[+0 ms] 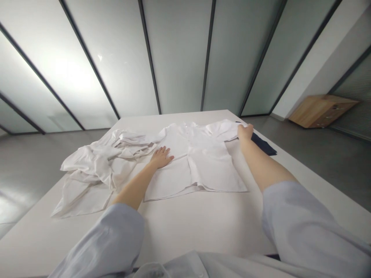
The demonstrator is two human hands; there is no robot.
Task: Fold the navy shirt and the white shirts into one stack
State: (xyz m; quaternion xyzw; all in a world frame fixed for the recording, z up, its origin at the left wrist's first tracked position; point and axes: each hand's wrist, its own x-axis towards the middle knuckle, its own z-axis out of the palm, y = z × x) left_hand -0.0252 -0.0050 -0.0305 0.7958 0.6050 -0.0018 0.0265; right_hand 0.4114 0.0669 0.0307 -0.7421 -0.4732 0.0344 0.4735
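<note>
A white shirt (208, 162) lies spread over the table, its collar at the far side and its hem toward me. My left hand (161, 157) rests flat on the shirt's left side, fingers apart. At the right, my right hand (245, 131) has its fingers closed on the end of the shirt's right sleeve (227, 129). The fingertips there are partly hidden. The left sleeve is hard to tell from the crumpled white garments (101, 162) beside the shirt.
Dark blue folded cloth (263, 144) lies on the white table (197, 224) just beyond my right wrist. Frosted glass panels (179, 58) with dark frames stand behind the table. A wooden cabinet (321, 111) is on the floor at the far right.
</note>
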